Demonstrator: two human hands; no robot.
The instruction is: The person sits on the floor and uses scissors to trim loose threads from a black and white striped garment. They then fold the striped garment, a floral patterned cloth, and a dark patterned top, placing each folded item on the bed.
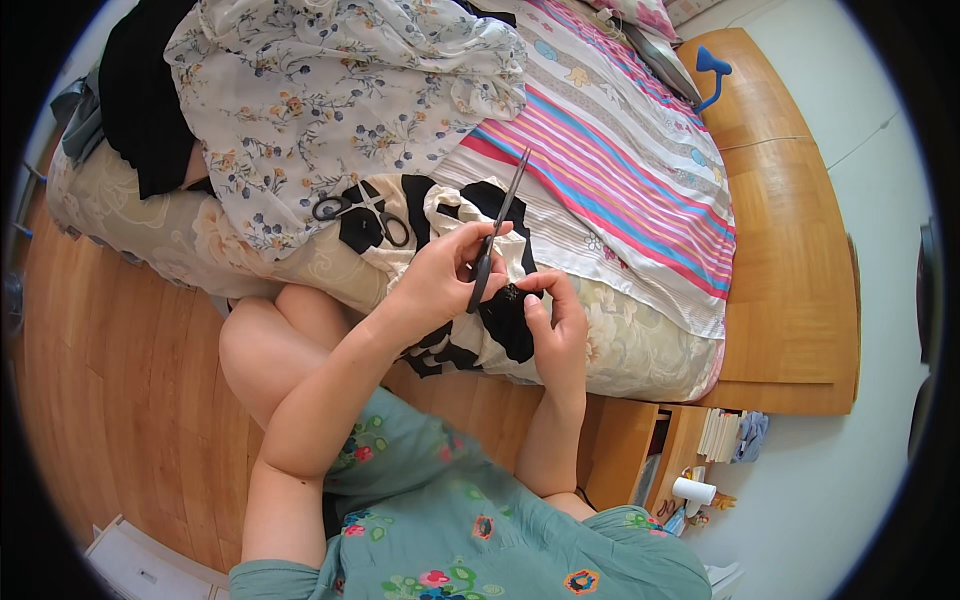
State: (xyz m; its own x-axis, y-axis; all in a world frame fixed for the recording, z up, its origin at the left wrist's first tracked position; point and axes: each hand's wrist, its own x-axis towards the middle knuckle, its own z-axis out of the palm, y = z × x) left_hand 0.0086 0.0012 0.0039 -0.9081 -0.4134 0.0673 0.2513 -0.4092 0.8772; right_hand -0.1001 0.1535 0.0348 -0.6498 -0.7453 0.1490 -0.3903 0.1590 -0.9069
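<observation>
In my left hand is a pair of scissors with black handles, its blades pointing up and away from me. The fingers of that hand also touch a black-and-cream patterned cloth, bunched at the bed's edge. My right hand has its thumb and index fingertips close together at the cloth, beside small pale bits on a black patch. A second pair of black-handled scissors lies with spread blades on the cloth, left of my hands.
A white floral fabric and a black garment lie on the bed, beside a striped sheet. The wooden headboard holds a blue clip-on holder. At lower right stands a bedside cabinet with books and a white roll.
</observation>
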